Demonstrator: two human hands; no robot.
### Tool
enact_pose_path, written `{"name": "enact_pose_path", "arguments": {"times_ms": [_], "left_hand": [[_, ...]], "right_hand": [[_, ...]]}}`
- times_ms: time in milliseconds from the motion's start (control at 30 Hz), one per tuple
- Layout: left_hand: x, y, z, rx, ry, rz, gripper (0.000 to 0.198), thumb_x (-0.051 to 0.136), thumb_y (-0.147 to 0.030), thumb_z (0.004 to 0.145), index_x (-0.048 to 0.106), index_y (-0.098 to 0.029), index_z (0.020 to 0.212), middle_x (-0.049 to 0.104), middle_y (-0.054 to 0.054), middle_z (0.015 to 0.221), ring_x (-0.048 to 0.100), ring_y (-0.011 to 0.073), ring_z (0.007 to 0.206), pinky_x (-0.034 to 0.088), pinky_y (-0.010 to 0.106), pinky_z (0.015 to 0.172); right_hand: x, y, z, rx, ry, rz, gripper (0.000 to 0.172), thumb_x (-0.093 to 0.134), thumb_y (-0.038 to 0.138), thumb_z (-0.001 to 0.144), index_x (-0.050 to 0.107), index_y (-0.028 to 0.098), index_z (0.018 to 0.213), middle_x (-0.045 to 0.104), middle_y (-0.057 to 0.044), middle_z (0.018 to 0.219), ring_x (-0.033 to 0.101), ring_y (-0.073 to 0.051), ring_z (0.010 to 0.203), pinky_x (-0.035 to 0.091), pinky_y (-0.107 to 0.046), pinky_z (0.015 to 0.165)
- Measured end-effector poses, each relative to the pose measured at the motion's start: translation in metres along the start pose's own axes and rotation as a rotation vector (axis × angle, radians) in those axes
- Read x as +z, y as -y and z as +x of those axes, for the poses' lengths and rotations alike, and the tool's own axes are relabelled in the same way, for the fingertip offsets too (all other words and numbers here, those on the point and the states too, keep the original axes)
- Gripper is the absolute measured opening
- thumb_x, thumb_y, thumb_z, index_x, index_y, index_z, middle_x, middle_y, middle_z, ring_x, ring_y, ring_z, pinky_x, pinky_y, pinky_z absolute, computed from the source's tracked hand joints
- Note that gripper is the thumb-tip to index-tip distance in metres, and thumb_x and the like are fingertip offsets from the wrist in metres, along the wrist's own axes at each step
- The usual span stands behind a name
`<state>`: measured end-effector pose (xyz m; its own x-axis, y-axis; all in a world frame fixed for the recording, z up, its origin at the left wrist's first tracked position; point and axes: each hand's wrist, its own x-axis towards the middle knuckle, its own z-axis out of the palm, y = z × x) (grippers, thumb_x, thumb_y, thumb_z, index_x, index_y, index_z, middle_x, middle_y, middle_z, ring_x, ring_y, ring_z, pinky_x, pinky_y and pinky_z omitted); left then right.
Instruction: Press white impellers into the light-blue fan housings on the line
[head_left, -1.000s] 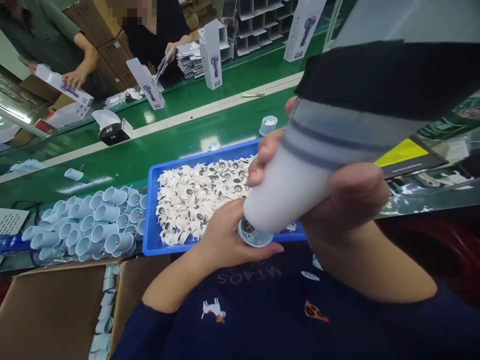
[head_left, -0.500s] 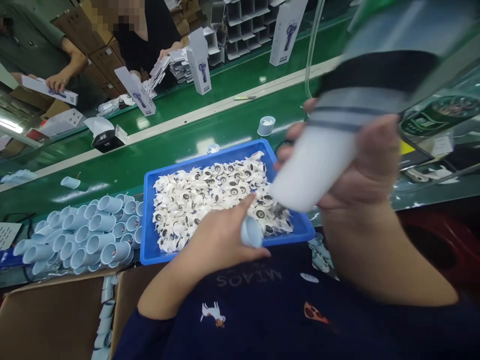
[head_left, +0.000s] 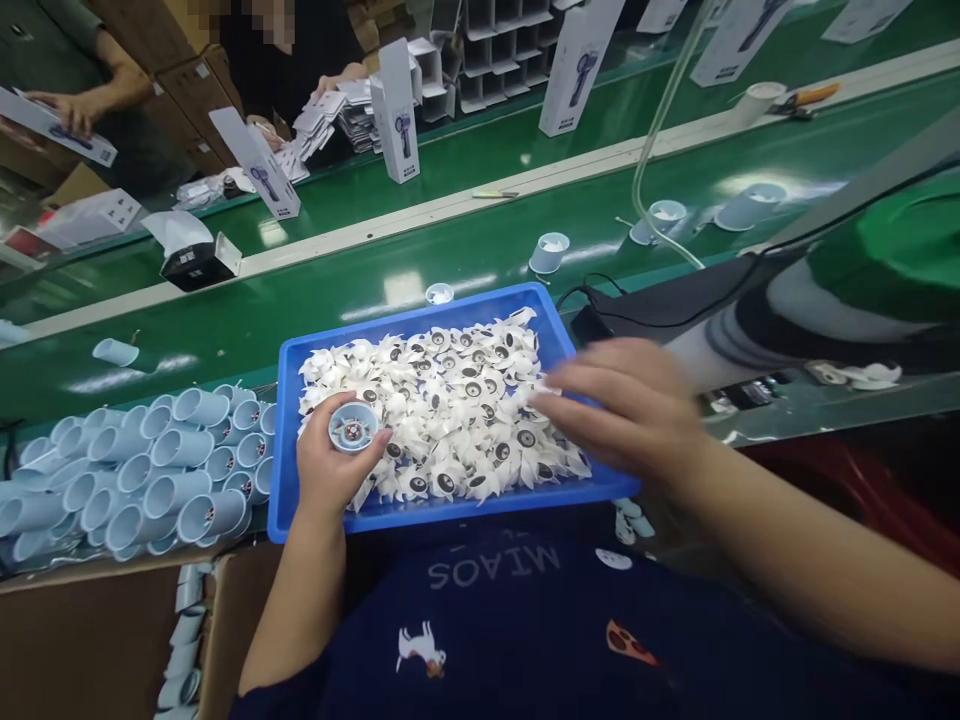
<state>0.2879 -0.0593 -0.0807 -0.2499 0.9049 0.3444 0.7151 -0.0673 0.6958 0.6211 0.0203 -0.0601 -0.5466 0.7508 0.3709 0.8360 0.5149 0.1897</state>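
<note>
My left hand [head_left: 330, 460] is closed around a light blue plastic cylinder [head_left: 335, 425], its open end tilted up toward me; a small motor with wires shows inside. This hand is above the left part of a blue tray [head_left: 551, 320] heaped with white fan blades [head_left: 442, 400], several with dark round hubs. My right hand [head_left: 630, 410] is over the tray's right side, fingers stretched toward the blades and smeared by motion; whether they grip a blade is unclear. Just beyond it, a thick white cylinder [head_left: 694, 355] with dark bands and a green end leans at the right.
Many light blue cylinders [head_left: 176, 450] are stacked left of the tray. More cylinders [head_left: 550, 253] stand on the green conveyor [head_left: 450, 240]. A cable [head_left: 660, 322] runs at the right. Across the line, two people handle white boxes [head_left: 394, 115]. A cardboard box [head_left: 82, 640] is below left.
My right hand has let go of the thick white cylinder and moved down to the tray. My left hand has moved left and turned the blue cylinder's open end upward.
</note>
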Motion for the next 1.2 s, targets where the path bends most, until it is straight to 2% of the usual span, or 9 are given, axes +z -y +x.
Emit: {"name": "enact_pose_path", "arguments": {"times_ms": [100, 233, 433, 733, 833, 933, 1033, 1100, 1200], "left_hand": [[0.0, -0.002, 0.0, 0.02, 0.02, -0.025, 0.053, 0.082, -0.049, 0.07, 0.064, -0.02, 0.111, 0.074, 0.005, 0.101, 0.07, 0.0247, 0.095, 0.054, 0.039, 0.088], [-0.003, 0.001, -0.003, -0.048, 0.042, -0.116, 0.055, 0.082, -0.05, 0.07, 0.063, -0.02, 0.112, 0.073, 0.006, 0.102, 0.071, 0.0248, 0.093, 0.055, 0.039, 0.085], [-0.002, -0.001, -0.003, -0.107, 0.034, -0.147, 0.057, 0.083, -0.049, 0.069, 0.062, -0.021, 0.113, 0.071, 0.007, 0.105, 0.069, 0.0246, 0.092, 0.054, 0.039, 0.086], [-0.001, -0.008, -0.002, -0.099, 0.014, -0.143, 0.055, 0.084, -0.045, 0.069, 0.059, -0.022, 0.112, 0.068, 0.005, 0.105, 0.067, 0.0224, 0.092, 0.053, 0.036, 0.084], [0.001, -0.013, -0.006, -0.038, 0.032, -0.173, 0.062, 0.084, -0.04, 0.069, 0.053, -0.023, 0.12, 0.065, 0.006, 0.111, 0.066, 0.021, 0.092, 0.053, 0.034, 0.082], [0.006, -0.025, -0.012, 0.026, 0.206, -0.299, 0.065, 0.074, -0.039, 0.079, 0.043, -0.024, 0.134, 0.063, 0.008, 0.117, 0.066, 0.0208, 0.095, 0.054, 0.033, 0.081], [0.014, -0.043, -0.015, 0.047, 0.375, -0.294, 0.061, 0.071, -0.038, 0.083, 0.045, -0.024, 0.136, 0.063, 0.011, 0.123, 0.066, 0.025, 0.106, 0.054, 0.037, 0.087], [0.017, -0.055, -0.015, 0.107, 0.406, -0.2, 0.058, 0.076, -0.039, 0.08, 0.052, -0.025, 0.131, 0.065, 0.011, 0.125, 0.064, 0.0286, 0.113, 0.052, 0.041, 0.093], [0.019, -0.067, -0.012, 0.248, 0.392, -0.081, 0.056, 0.08, -0.041, 0.077, 0.057, -0.026, 0.126, 0.068, 0.009, 0.123, 0.063, 0.0299, 0.115, 0.049, 0.044, 0.098]], "right_hand": [[0.012, 0.01, 0.031, -0.162, 0.385, 0.067, 0.026, 0.051, 0.01, 0.093, 0.074, 0.018, 0.101, 0.068, -0.01, 0.105, 0.06, -0.026, 0.099, 0.043, -0.037, 0.08], [0.028, 0.011, 0.05, -0.09, 0.529, 0.01, 0.025, 0.05, 0.001, 0.088, 0.072, 0.007, 0.097, 0.068, -0.017, 0.096, 0.061, -0.029, 0.09, 0.033, -0.036, 0.07], [0.04, 0.012, 0.052, 0.011, 0.597, -0.002, 0.023, 0.047, 0.005, 0.09, 0.07, 0.007, 0.097, 0.067, -0.019, 0.099, 0.06, -0.029, 0.092, 0.028, -0.035, 0.072], [0.033, 0.005, 0.045, 0.102, 0.514, 0.164, 0.027, 0.041, 0.006, 0.09, 0.065, 0.006, 0.104, 0.062, -0.02, 0.104, 0.055, -0.033, 0.106, 0.033, -0.045, 0.089], [0.016, 0.004, 0.038, 0.175, 0.464, 0.63, 0.027, 0.045, 0.028, 0.096, 0.057, 0.013, 0.114, 0.06, -0.016, 0.112, 0.056, -0.028, 0.104, 0.042, -0.043, 0.09], [-0.001, 0.012, 0.023, 0.283, 0.463, 1.443, 0.042, 0.049, 0.053, 0.094, 0.05, 0.019, 0.118, 0.059, -0.01, 0.106, 0.06, -0.021, 0.091, 0.052, -0.037, 0.081], [-0.01, 0.028, 0.011, 0.44, 0.571, 2.1, 0.051, 0.075, 0.054, 0.081, 0.054, 0.022, 0.114, 0.059, -0.006, 0.101, 0.061, -0.017, 0.084, 0.055, -0.033, 0.08], [-0.011, 0.037, 0.006, 0.511, 0.646, 2.324, 0.049, 0.085, 0.046, 0.076, 0.059, 0.021, 0.109, 0.06, -0.005, 0.101, 0.061, -0.015, 0.085, 0.055, -0.03, 0.082], [-0.012, 0.044, 0.005, 0.499, 0.648, 2.313, 0.044, 0.081, 0.048, 0.081, 0.061, 0.019, 0.108, 0.062, -0.005, 0.099, 0.061, -0.015, 0.085, 0.055, -0.03, 0.082]]}}
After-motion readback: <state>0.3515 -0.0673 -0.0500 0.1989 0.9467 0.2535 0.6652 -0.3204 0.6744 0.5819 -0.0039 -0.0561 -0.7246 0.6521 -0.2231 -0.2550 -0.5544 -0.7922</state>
